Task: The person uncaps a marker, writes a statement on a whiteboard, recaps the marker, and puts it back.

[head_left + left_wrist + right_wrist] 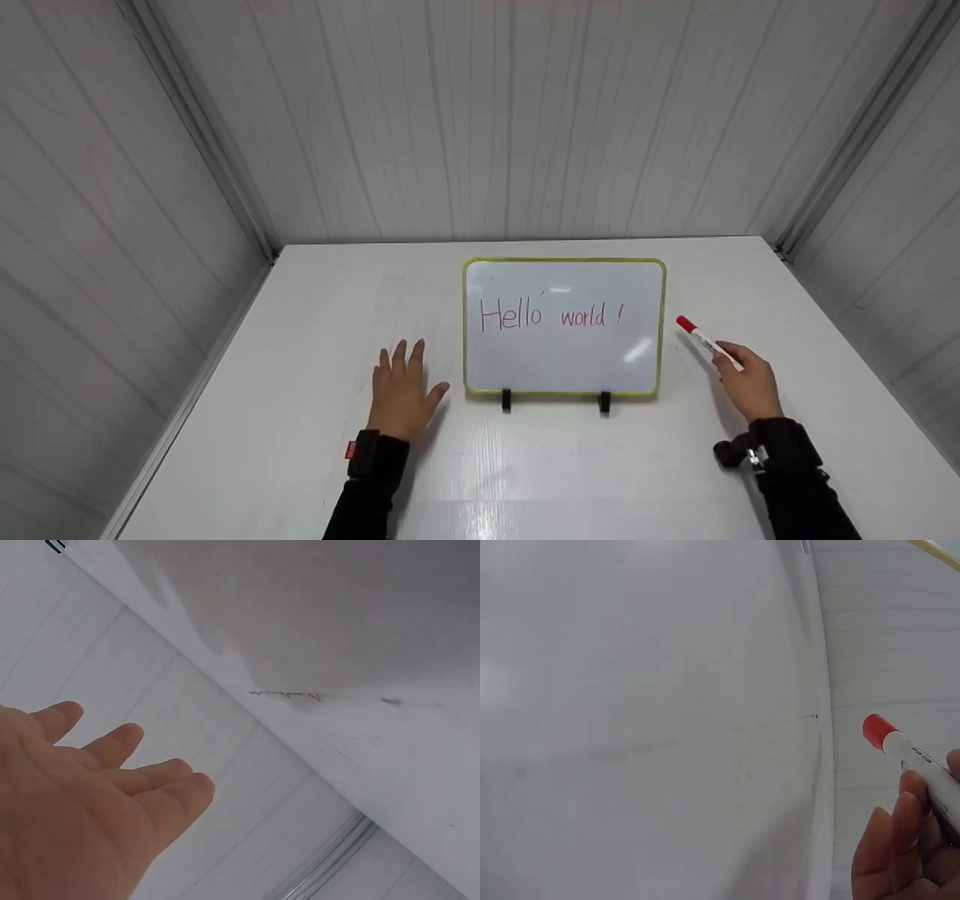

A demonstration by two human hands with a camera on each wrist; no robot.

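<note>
A small whiteboard [564, 352] with a yellow-green frame stands upright on two black feet in the middle of the white table [300, 450]. Red handwriting on it reads "Hello world !". My right hand [744, 384] is just right of the board and grips a white marker [705, 341] with a red cap on, pointing up and left; the marker [911, 757] also shows in the right wrist view with my fingers [900, 836] curled round it. My left hand [401, 386] lies flat on the table left of the board, fingers [131, 765] straight and spread, holding nothing.
Grey ribbed wall panels enclose the table at the back and on both sides. The table's left edge [187, 405] meets a metal rail. Black sleeves and wrist-worn cameras [739, 450] cover both forearms.
</note>
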